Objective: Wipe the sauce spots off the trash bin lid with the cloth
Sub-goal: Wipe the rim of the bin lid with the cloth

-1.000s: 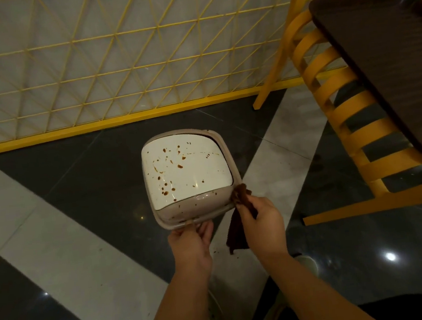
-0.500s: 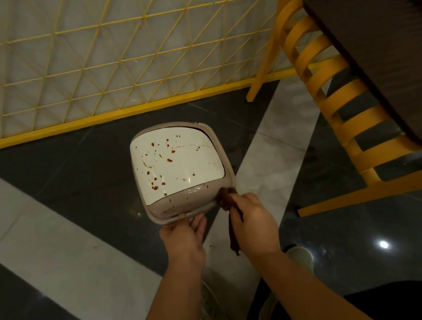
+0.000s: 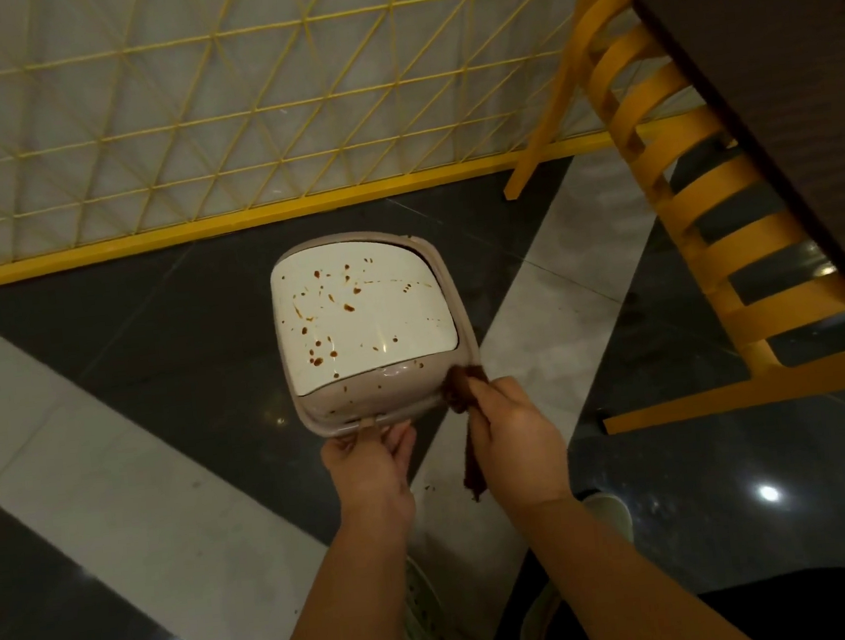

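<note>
Here, right hand [image 3: 511,432] pinches cloth [image 3: 463,385] at lid's [image 3: 366,315] near-right corner — sauce spots [image 3: 323,352] lie up-left of it; left hand [image 3: 367,462] grips near rim.

Glossy dark floor [image 3: 104,360], yellow lattice partition [image 3: 234,105], yellow chair [image 3: 698,200].

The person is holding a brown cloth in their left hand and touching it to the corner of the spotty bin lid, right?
Almost. The head view shows the brown cloth in the right hand, not the left. The left hand is steadying the near edge of the bin lid. The rest is right: the cloth touches the lid's near right corner, and the sauce spots are on it.
</note>
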Available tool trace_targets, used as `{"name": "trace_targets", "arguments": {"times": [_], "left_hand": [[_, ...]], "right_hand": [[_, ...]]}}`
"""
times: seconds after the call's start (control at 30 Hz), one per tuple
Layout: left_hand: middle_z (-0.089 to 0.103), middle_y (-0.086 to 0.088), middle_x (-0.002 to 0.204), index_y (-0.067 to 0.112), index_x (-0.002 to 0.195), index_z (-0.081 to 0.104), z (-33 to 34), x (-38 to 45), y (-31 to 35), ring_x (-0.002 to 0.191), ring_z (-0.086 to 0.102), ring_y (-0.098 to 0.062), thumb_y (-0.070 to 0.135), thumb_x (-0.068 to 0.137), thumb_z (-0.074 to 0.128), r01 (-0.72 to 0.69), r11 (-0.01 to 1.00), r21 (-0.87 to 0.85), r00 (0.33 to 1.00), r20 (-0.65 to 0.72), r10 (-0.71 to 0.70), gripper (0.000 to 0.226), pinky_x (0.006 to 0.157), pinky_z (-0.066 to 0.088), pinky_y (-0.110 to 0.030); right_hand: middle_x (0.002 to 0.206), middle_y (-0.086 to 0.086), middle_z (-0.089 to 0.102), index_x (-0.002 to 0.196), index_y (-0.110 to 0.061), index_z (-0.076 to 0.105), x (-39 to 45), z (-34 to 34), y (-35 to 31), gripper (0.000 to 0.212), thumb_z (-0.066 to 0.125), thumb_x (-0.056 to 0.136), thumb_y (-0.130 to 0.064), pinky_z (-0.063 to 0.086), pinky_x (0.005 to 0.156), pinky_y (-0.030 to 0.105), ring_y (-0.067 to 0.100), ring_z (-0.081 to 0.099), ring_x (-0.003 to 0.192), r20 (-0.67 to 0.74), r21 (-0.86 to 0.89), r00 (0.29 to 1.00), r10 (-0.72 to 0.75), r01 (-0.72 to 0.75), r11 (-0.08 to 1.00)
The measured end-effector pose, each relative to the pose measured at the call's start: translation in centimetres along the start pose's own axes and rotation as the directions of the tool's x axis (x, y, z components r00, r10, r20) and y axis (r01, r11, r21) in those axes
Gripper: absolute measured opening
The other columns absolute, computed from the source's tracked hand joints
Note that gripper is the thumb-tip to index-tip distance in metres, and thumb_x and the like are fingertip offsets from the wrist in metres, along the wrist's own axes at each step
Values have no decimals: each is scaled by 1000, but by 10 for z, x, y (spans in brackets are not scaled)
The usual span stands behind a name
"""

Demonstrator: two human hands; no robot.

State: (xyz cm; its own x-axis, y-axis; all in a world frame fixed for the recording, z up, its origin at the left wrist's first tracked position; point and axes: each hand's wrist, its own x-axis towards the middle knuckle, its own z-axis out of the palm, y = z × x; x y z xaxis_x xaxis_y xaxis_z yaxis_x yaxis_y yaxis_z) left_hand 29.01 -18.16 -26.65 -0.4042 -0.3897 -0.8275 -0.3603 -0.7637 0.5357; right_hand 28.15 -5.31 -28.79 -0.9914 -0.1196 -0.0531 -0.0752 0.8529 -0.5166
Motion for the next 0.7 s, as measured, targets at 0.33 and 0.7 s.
{"name": "trace_targets", "arguments": {"times": [0.33,0.7], "left_hand": [[64,-11,109,17,117,45,4,-4,2,96,66,-22,0,95,51,10,999,-43,1000,-5,-10,28,99,49,-43],[62,-19,122,5,130,52,-14,-10,1,115,60,-29,3,96,52,135,981,142,988,50,-143,35,101,46,-40]], "right_hand": [[86,1,60,111,-22,65,11,-8,15,25,60,87,-14,52,56,25,10,48,60,-22,-46,999,-40,39,998],[101,-3,60,118,-27,64,2,0,5,29,53,93,-15,45,71,18,12,59,81,4,212,992,122,-120,970]]}}
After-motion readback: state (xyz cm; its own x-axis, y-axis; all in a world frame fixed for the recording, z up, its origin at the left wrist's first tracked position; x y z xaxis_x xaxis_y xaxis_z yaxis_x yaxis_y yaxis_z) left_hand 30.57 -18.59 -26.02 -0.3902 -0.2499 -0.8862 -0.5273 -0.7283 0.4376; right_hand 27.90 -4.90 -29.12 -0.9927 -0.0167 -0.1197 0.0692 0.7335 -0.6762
